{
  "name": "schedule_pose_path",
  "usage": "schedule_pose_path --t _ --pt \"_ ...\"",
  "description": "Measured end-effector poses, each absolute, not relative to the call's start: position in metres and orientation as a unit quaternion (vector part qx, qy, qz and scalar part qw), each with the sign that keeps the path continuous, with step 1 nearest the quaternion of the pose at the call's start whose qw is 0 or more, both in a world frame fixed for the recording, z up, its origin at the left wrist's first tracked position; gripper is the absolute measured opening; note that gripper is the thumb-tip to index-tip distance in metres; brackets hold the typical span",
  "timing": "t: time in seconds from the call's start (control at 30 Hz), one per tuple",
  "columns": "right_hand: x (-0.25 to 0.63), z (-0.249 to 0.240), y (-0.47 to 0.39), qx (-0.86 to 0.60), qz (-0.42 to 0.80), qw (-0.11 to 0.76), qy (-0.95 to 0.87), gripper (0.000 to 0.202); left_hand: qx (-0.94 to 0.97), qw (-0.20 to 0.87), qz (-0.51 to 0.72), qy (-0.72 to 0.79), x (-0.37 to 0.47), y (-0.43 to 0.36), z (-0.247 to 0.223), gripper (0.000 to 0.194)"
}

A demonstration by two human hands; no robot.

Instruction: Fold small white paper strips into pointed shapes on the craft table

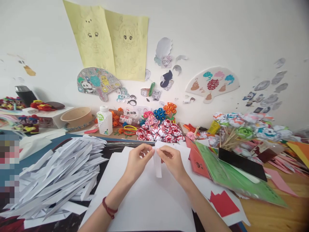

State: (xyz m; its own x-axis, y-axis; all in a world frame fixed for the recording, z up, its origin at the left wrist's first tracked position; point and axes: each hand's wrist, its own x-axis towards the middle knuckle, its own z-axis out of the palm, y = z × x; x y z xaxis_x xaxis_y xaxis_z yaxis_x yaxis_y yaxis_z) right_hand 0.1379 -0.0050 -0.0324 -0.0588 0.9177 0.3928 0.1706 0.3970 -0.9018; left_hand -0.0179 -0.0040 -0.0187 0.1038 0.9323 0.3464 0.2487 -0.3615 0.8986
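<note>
Between my two hands hangs a narrow white paper strip [157, 166], its lower end loose above a large white sheet. My left hand [140, 158] pinches the strip's upper part between thumb and forefinger. From the other side my right hand [172, 158] pinches the same strip, its thumb and fingertips close to those of the left. The fingertips partly hide the top of the strip. Under both hands lies the large white sheet [142, 199]. Left of it is a big heap of folded white paper strips [70, 174].
Red-and-white paper flowers [161, 132] and a white bottle [104, 120] stand along the wall. At right are a green packet [238, 177], a black phone-like slab [242, 163], a red paper piece [224, 203] and paper flowers on sticks [246, 129]. Thin wires [127, 145] lie behind the sheet.
</note>
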Motion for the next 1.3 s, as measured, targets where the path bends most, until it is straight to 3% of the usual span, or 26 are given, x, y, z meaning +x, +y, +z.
schedule_pose_path --t 0.53,0.87,1.3 --pt "0.1394 -0.0322 -0.0049 -0.438 0.340 0.540 -0.633 0.021 0.660 0.330 0.497 0.457 -0.0171 -0.0081 -0.0149 0.020" --pt "0.1434 -0.0306 -0.0034 -0.415 0.415 0.541 -0.603 0.019 0.662 0.326 0.492 0.462 -0.0178 -0.0094 -0.0155 0.020" --pt "0.1471 -0.0322 -0.0013 -0.406 0.426 0.531 -0.610 0.020 0.677 0.299 0.481 0.470 -0.0187 -0.0099 -0.0157 0.018"
